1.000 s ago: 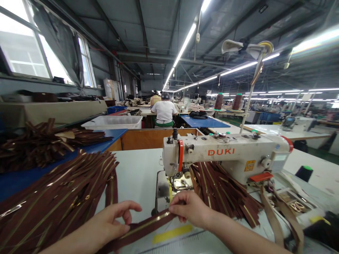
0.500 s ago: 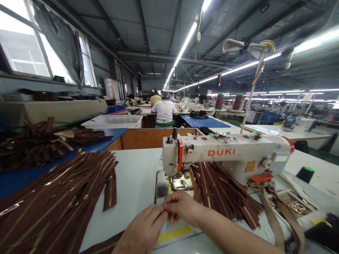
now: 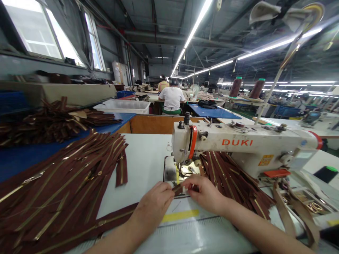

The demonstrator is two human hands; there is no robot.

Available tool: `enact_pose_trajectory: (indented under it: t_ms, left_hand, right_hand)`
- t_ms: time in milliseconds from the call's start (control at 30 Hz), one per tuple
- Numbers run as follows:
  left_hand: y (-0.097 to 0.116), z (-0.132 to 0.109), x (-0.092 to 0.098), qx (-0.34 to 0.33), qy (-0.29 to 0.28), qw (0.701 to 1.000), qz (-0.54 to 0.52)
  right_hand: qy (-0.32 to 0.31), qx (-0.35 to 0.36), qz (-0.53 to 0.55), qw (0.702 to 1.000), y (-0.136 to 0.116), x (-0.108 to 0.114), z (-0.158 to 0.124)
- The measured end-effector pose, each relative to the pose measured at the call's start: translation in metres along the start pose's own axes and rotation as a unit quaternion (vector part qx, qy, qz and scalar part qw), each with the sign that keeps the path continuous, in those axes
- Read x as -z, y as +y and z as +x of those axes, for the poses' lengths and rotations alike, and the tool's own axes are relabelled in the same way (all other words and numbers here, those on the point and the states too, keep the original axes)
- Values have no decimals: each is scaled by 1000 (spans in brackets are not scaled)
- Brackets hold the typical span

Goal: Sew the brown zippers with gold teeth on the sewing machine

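Along the near edge of the white counter (image 3: 137, 165), just in front of the sewing machine (image 3: 238, 143), the left hand (image 3: 155, 204) and right hand (image 3: 205, 194) pinch a short brown zipper (image 3: 178, 189), their fingers closed narrowly on it near the presser foot. A heap of long zippers (image 3: 66, 183), maroon woven tape with brass teeth, covers the counter's left side and hangs over its edge. Another heap (image 3: 227, 176) fans out beneath the machine's arm. A third pile (image 3: 60, 123) lies on a blue counter (image 3: 16, 165) to the left. By the right corner, a shallow tray (image 3: 309, 204) holds brass buckles, with tan straps (image 3: 284, 215) draped beside it. Farther off stands a white plastic bin (image 3: 122, 106), its contents hidden.
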State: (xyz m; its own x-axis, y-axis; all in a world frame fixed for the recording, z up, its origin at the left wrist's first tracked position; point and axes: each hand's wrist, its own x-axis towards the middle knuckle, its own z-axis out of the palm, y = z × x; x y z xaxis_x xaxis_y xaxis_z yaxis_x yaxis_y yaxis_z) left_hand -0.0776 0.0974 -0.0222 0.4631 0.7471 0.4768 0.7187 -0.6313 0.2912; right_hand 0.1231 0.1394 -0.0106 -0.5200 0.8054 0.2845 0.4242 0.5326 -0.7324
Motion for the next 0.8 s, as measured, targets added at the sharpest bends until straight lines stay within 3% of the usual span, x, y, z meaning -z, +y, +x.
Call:
enact_pose_trajectory:
  t_ms: [633,800]
  left_hand:
    - [-3,2,1,48,16,996,-76]
    - [-3,4,2,42,24,996,-73]
  right_hand:
    - [-25,141,-177,974,3,-10,5]
    - [-22,141,-172,975,7,-8,4]
